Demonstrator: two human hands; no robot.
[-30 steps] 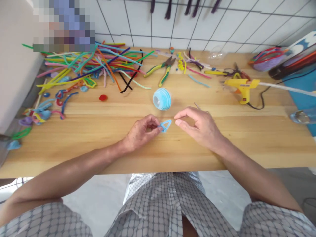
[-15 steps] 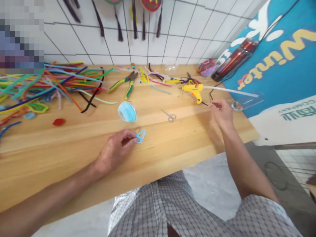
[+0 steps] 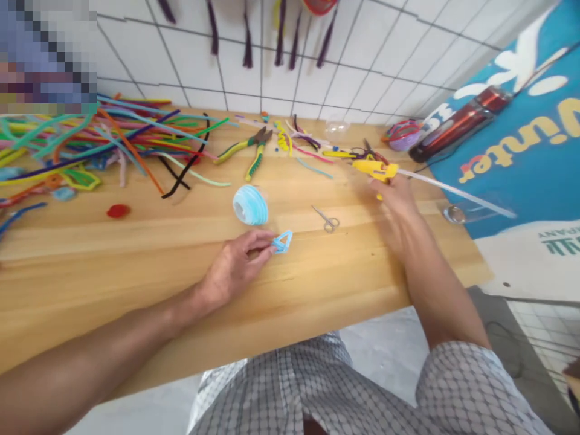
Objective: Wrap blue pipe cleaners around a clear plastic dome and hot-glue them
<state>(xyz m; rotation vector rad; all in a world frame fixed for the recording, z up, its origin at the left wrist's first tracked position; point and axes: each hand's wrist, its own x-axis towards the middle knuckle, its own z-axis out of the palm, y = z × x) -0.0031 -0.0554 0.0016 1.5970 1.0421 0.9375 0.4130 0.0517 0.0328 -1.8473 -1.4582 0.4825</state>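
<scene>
Over on the left, the left hand sits low over the tabletop, thumb and fingertips pinched together on a small blue looped piece. That piece pokes out past the fingertips, its open triangle pointing away to the right, in front of the blue ringed cup, which leans on its side just beyond the knuckles.

And across to the right, here's the right hand, arm stretched out, fingers curled about the handle of the yellow glue gun. The blur there makes it hard to say how tightly they close, but it looks like a proper hold. The nozzle faces left, and a long pale glue stick runs out of the back, slanting down to the right.

Between the two hands lie the small scissors, handles towards the person. Further back, the green-and-yellow pliers rest with their grips apart, right beside a great tangle of coloured pipe cleaners filling the left. A red piece lies alone in front of that heap.

Out at the far right, a dark red flask lies against the blue printed board, and dark tassels hang against the white tiled wall behind.
</scene>
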